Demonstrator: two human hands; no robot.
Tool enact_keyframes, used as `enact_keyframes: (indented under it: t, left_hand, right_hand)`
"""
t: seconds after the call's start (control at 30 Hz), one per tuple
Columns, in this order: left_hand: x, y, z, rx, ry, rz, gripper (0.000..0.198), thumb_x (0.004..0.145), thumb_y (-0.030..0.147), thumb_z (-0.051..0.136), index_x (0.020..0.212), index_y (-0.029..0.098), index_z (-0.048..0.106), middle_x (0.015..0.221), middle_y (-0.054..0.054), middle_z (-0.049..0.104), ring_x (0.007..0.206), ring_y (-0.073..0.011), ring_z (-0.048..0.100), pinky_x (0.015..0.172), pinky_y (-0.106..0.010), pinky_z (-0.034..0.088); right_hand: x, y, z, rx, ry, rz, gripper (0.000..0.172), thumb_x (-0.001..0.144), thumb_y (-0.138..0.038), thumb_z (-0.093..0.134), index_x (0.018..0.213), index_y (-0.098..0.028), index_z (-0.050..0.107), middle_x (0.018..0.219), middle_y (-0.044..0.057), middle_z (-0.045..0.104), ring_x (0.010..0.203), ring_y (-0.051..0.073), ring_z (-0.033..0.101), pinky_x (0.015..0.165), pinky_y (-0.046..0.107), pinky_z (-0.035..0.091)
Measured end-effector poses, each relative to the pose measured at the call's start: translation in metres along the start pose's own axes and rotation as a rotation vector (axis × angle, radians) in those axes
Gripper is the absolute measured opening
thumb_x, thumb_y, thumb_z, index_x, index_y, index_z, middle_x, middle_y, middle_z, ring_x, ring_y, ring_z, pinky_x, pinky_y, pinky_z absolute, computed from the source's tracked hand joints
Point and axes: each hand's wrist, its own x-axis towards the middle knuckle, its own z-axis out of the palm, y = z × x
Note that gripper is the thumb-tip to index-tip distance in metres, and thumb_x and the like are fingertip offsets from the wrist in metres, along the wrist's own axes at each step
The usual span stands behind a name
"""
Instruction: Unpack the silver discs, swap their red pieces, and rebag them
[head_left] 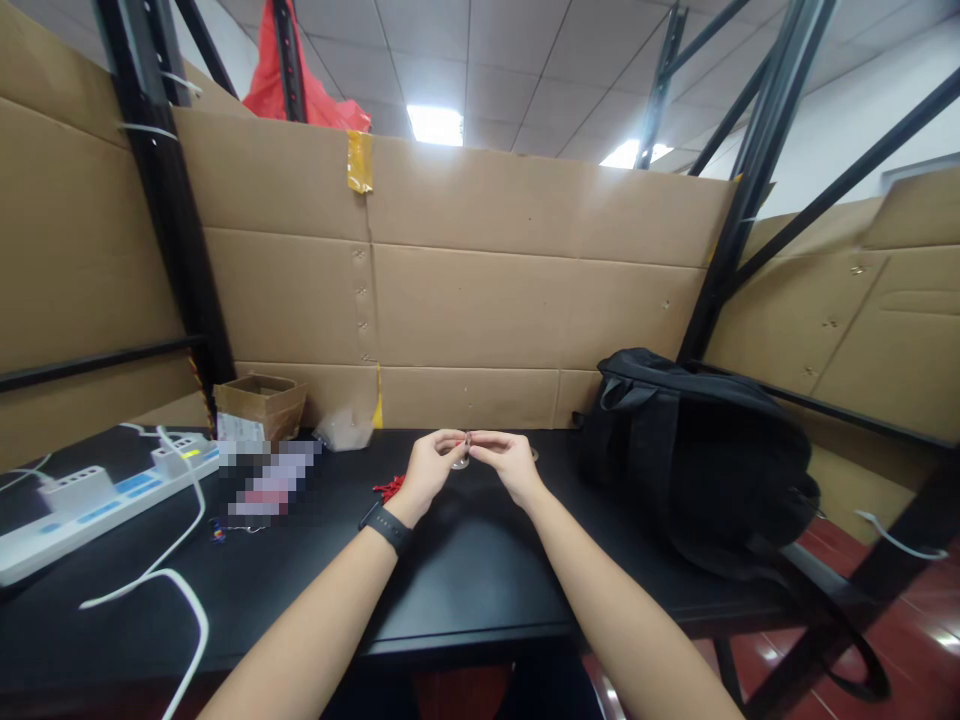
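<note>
Over the middle of the black table, my left hand (430, 472) and my right hand (513, 466) meet fingertip to fingertip. Both are closed in a pinch around a small object (469, 440), too small and too covered by fingers to name. Just below the fingertips shows the curved edge of a small clear, shiny piece (460, 463); I cannot tell whether it is part of the pinched object. A bundle of red strands (388, 488) lies beside my left wrist, which wears a black watch (387, 527). Behind my right hand, the edge of another pale item (535, 454) peeks out.
A black backpack (697, 460) stands on the table (480, 590) at right, its strap hanging over the edge. At left lie a white power strip (112, 505) with cables, an open cardboard box (262, 405) and a clear plastic bag (346, 430). Cardboard panels (465, 310) wall the back.
</note>
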Motion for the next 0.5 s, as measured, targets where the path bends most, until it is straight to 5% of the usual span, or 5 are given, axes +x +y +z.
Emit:
enact_keyframes:
  t: [0.5]
  left_hand:
    - [0.0007,0.0025,-0.0048,0.085,-0.164,-0.082,0.048,0.070,0.055,0.078,0.090,0.012,0.076,0.089,-0.010,0.076,0.083,-0.0211,0.066,0.079,-0.030,0.049]
  right_hand:
    - [0.0008,-0.0012,-0.0042,-0.018,-0.048,-0.032,0.027,0.063,-0.040,0.087,0.078,-0.020,0.079,0.104,0.010,0.076,0.100,0.029,0.071,0.096,0.046,0.054]
